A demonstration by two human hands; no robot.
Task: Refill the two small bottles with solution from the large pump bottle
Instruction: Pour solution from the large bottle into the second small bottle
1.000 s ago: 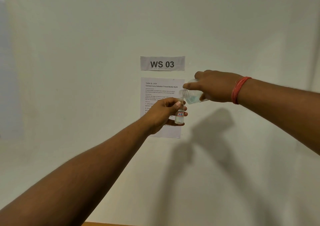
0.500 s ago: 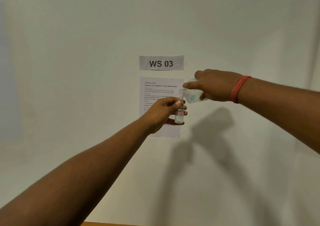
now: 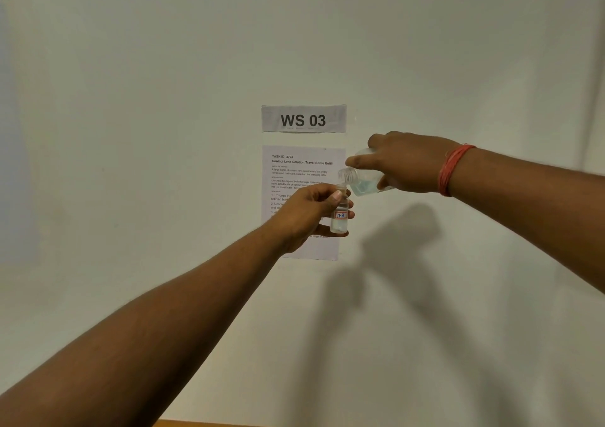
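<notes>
Left hand (image 3: 311, 212) wraps the small bottle (image 3: 339, 212) at its middle, thumb up near the neck, fingers curled round the far side; bottle upright, held in the air in front of the wall, small hand-marked label facing the camera, some clear liquid in the lower part. Right hand (image 3: 404, 163) grips the large bottle (image 3: 361, 182) from above, fingers curled round its body, bottle tipped nearly flat with its open threaded mouth pointing left and down, right over the small bottle's mouth, just about touching. No pump head visible on it. Bluish liquid pooled low in the large bottle. Red thread band (image 3: 453, 169) on the right wrist. Behind: "WS 03" sign (image 3: 303, 118) and printed task sheet (image 3: 302, 171) on the wall. Handling guess: both clear plastic, light, smooth, probably slippery if wet; small one is narrow-mouthed, so hold mid-body and steady; large one likely squashy, grip the body without squeezing, tilt slowly or it overshoots. Second small bottle not in view. Pour looks underway; stream too thin to confirm.
</notes>
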